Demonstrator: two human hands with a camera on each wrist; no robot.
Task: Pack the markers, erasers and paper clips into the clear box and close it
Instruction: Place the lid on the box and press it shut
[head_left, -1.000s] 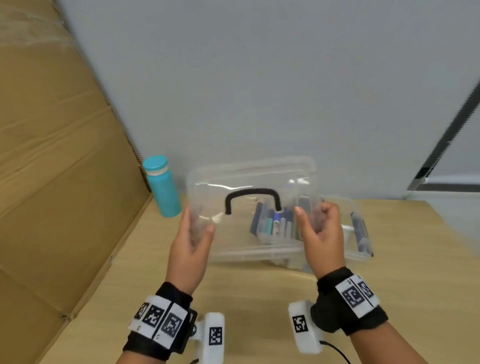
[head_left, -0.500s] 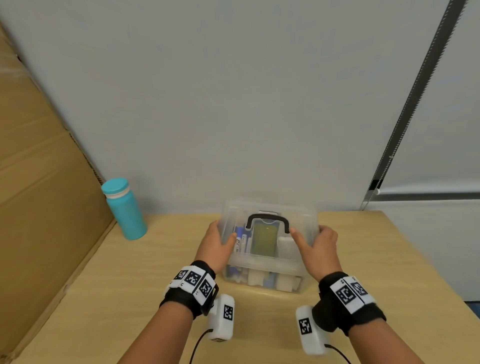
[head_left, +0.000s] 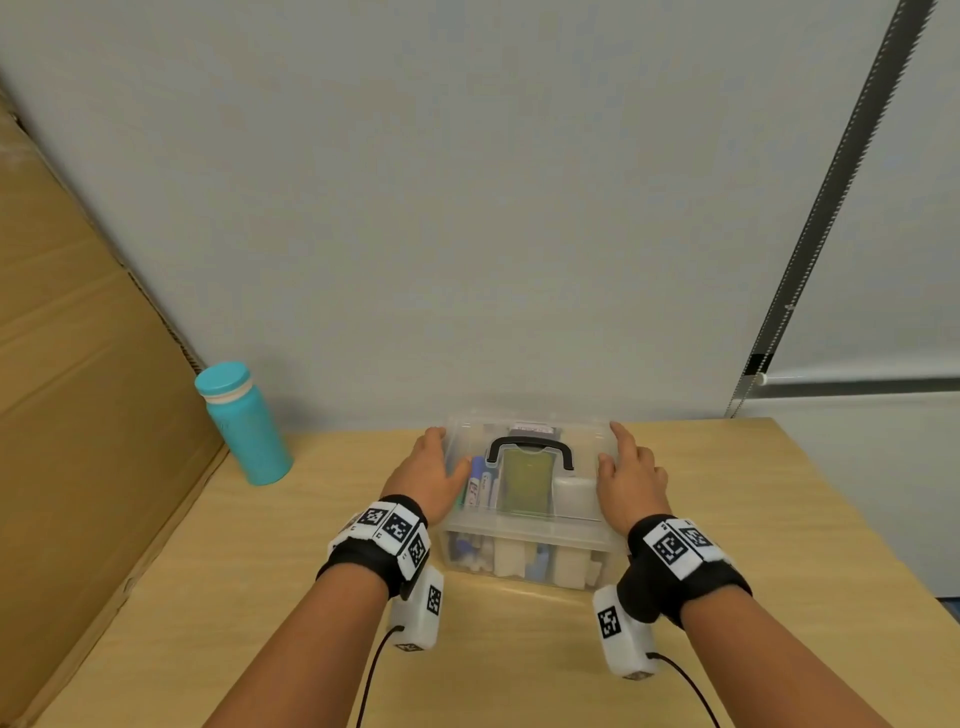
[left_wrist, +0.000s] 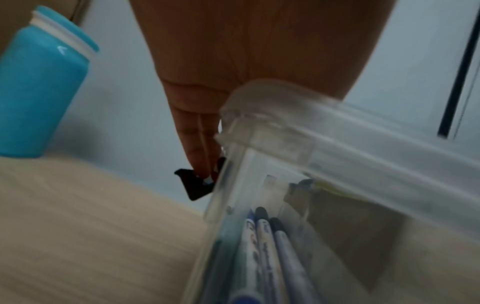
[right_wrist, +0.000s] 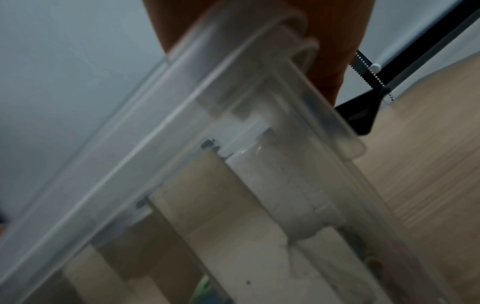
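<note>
Nearest the person, two forearms reach out over the wooden desk (head_left: 779, 519), each wrist wrapped in a black band with printed markers. Just beyond them sits the clear box (head_left: 524, 551), its lid (head_left: 582, 441) down on top with a black handle (head_left: 530, 448) lying across it. Through the plastic I can make out markers (head_left: 480, 486) on the left side, a pale eraser (head_left: 571, 493) on the right and a greenish block under the handle; the lower contents blur together, and I cannot pick out paper clips. Her left hand (head_left: 428, 470) lies flat along the lid's left edge, fingers (left_wrist: 197, 144) straight and pointing down past the corner toward a small black piece I cannot identify. Her right hand (head_left: 631, 475) rests likewise on the right edge, fingers extended, gripping nothing. Both wrist views are blurred. Farther back on the left, a teal bottle (head_left: 244, 423) stands beside a cardboard sheet (head_left: 78, 389), near the wall.
</note>
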